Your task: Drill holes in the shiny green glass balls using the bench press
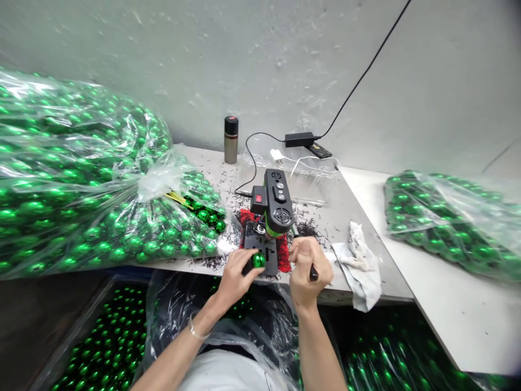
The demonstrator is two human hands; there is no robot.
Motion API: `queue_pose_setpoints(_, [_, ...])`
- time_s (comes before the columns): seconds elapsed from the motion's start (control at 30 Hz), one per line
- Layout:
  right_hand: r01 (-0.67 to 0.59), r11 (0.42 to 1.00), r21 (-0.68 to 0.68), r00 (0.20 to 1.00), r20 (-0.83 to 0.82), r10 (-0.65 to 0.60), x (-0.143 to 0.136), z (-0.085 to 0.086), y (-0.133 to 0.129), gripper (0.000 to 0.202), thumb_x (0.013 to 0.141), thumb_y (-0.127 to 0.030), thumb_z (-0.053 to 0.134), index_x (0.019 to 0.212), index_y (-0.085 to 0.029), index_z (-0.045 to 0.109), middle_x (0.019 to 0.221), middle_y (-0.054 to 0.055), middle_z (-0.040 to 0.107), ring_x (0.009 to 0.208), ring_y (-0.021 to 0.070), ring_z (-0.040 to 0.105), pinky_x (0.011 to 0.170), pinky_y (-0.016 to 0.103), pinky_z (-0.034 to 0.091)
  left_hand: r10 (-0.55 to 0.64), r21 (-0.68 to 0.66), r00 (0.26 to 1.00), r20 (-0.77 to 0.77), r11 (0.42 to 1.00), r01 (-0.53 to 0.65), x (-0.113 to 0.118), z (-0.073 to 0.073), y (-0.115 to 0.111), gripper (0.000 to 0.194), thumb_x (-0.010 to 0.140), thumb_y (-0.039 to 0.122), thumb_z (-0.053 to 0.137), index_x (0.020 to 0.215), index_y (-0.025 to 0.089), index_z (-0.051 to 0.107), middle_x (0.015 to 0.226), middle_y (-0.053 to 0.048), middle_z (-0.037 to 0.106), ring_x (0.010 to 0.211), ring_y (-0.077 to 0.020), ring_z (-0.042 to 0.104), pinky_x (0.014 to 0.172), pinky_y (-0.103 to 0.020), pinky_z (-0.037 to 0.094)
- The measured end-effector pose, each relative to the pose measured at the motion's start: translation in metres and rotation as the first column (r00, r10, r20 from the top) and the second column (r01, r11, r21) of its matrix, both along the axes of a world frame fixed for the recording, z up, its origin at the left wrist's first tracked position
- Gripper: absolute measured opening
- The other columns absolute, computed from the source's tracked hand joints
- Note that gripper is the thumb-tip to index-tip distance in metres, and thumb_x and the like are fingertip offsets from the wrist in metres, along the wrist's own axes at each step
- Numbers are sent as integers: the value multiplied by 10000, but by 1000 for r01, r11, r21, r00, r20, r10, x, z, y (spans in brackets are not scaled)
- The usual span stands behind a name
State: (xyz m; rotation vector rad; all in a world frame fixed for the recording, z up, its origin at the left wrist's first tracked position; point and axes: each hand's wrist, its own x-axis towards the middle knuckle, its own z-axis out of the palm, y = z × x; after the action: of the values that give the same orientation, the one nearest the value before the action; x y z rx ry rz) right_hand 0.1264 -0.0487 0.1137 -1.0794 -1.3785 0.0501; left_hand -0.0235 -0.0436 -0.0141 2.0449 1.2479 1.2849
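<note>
One green ball (258, 259) is at 7 o'clock from the machine head (279, 198), over the base plate (272, 267), pinched between thumb and fingers of the left hand (239, 272). The right hand (310, 265) is wrapped around a dark handle (313, 273) at 5 o'clock. Caution: a loose pinch could let the smooth ball roll away; handle movement while fingertips are near the head could nip them.

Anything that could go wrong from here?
The glossy green ball could slip from the left hand, which pinches it. That hand is close to the black machine, so a finger might get caught. The white cloth hangs over the front edge of the table and could slide off if the right hand bumps it.
</note>
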Motion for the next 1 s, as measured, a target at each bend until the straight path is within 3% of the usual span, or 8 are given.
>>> queue_pose_setpoints(0.2, [-5, 999, 48, 1000, -3, 5, 0, -16, 0, 328, 978, -171, 468, 659, -210, 538, 657, -10, 590, 634, 123, 586, 598, 279, 414, -104, 97, 973, -208, 987, 126, -38, -3, -49, 492, 961, 477, 602, 1370, 204, 568, 1203, -128, 724, 1096, -251, 694, 935, -374, 585])
queue_pose_setpoints(0.33, [-15, 995, 99, 1000, 2, 15, 1, -20, 3, 291, 963, -189, 516, 675, -204, 559, 685, -10, 609, 639, 121, 586, 585, 270, 412, 170, 212, 945, -279, 971, -112, -52, 23, 2, 313, 1033, 298, 481, 1282, 171, 623, 1160, -138, 732, 1083, -253, 686, 966, -407, 558])
queue_pose_setpoints(0.43, [-26, 993, 113, 1000, 17, 24, 2, -19, 3, 277, 956, -185, 532, 682, -204, 564, 699, -11, 619, 665, 122, 598, 611, 268, 427, 312, 114, 806, -502, 948, -296, -57, 50, 58, 298, 996, 205, 519, 1249, 118, 649, 1223, -191, 696, 1115, -295, 660, 972, -434, 533])
queue_pose_setpoints(0.6, [4, 997, 75, 1000, 26, -6, 1, -15, 1, 309, 961, -140, 498, 662, -207, 539, 687, -12, 614, 668, 120, 602, 624, 270, 429, 71, -220, 662, -747, 912, -347, -56, 66, 99, 264, 905, 161, 636, 1151, 90, 699, 1100, -198, 715, 1028, -338, 693, 884, -425, 536])
queue_pose_setpoints(0.7, [1, 998, 66, 999, 40, -4, 0, -13, 1, 310, 959, -125, 490, 664, -210, 530, 676, -15, 607, 661, 122, 599, 626, 274, 433, 113, -312, 870, -480, 905, -289, -58, 60, 96, 351, 898, 224, 668, 1238, 136, 676, 1151, -151, 716, 1033, -300, 693, 887, -378, 527])
queue_pose_setpoints(0.77, [1, 998, 71, 999, 42, -4, 0, -13, 1, 303, 957, -118, 491, 670, -209, 528, 674, -19, 604, 655, 119, 596, 619, 271, 429, 150, -443, 987, -59, 882, -161, -61, 57, 89, 408, 890, 304, 689, 1268, 154, 668, 1121, -109, 730, 981, -259, 696, 866, -344, 530])
queue_pose_setpoints(0.87, [5, 997, 82, 999, 40, -9, 0, -15, 2, 304, 953, -112, 494, 667, -209, 524, 663, -24, 595, 650, 116, 592, 609, 269, 421, 204, -585, 816, 541, 788, 191, -60, 54, 76, 480, 855, 383, 726, 1276, 161, 665, 1027, -77, 749, 852, -188, 692, 766, -288, 545])
queue_pose_setpoints(1.0, [8, 996, 90, 999, 32, -11, -1, -17, 2, 308, 952, -113, 491, 664, -214, 525, 658, -18, 594, 651, 125, 593, 607, 279, 427, 325, -631, 585, 743, 630, 452, -45, 47, 61, 442, 789, 324, 802, 1184, 157, 698, 952, -82, 763, 770, -146, 693, 672, -233, 538])
